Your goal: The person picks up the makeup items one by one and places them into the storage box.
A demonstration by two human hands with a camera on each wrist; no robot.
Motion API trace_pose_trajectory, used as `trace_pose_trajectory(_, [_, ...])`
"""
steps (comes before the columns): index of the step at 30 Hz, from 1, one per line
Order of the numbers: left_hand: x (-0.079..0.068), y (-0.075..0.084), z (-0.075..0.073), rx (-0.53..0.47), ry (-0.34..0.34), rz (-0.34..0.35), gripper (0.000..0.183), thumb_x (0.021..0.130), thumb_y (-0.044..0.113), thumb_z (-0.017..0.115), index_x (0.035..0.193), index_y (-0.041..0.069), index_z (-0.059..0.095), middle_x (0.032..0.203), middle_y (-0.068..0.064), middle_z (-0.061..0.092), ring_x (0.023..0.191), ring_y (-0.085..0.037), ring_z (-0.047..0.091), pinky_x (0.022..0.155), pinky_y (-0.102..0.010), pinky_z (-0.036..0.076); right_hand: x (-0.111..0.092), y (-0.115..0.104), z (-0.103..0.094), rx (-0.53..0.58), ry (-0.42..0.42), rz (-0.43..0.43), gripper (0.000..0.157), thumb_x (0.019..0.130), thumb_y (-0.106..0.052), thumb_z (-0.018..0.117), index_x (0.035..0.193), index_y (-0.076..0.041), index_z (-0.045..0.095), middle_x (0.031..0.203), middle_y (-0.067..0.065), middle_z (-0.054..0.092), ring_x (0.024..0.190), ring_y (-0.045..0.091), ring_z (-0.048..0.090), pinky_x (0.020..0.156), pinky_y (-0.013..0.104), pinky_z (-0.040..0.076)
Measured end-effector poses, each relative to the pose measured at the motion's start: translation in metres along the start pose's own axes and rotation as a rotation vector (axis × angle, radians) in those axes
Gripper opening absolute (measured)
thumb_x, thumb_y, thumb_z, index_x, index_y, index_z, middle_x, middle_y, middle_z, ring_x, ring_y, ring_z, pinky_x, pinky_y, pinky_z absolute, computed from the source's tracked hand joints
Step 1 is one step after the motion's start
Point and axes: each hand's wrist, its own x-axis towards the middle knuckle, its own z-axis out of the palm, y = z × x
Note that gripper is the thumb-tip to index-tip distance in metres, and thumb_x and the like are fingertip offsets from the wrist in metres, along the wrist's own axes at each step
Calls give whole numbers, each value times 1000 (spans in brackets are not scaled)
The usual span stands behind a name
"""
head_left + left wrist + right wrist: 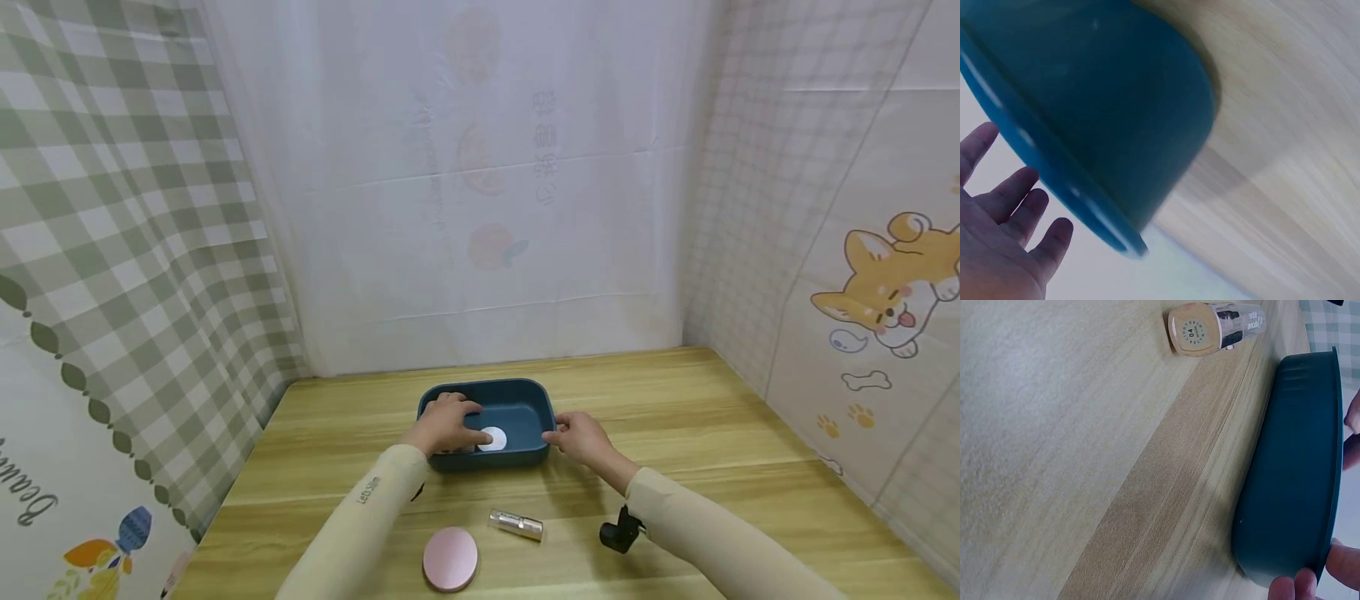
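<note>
Pink compact (450, 558) & small tube (516, 523) lie on worktop (712, 433), near edge. Behind, L hand (444, 423) reaches into blue tray (517, 404), fingers relaxed over white disc (492, 438). R hand (581, 438) grips tray's right rim.

Both arms fwd, sleeved; left hand (447, 421) fingers relaxed & spread, right hand (581, 437) fingers curled, palm down.

**Free room around the tray**

The tray (517, 398) is flanked closely by both hands. At 6 o'clock the way is partly blocked by a small bottle (516, 523) and a pink round case (450, 558). Bare table (675, 400) is seen at 12, 3 and 9 o'clock.
</note>
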Motion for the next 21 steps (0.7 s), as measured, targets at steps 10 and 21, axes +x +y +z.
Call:
trace_pose_trajectory(10, [-20, -20, -11, -6, 34, 59, 66, 84, 46, 77, 136, 8, 60, 142, -22, 48, 133, -40, 40, 107, -60, 31, 1, 1, 1, 13, -2, 8, 45, 93, -14, 70, 128, 11, 58, 84, 12, 69, 69, 16, 59, 65, 33, 48])
trace_pose_trajectory(21, [-58, -30, -16, -12, 45, 79, 72, 83, 48, 77, 141, 11, 56, 146, -21, 45, 137, -42, 37, 110, -61, 27, -1, -1, 0, 13, -9, 0, 45, 93, -13, 69, 129, 12, 57, 86, 12, 69, 70, 16, 60, 67, 35, 50])
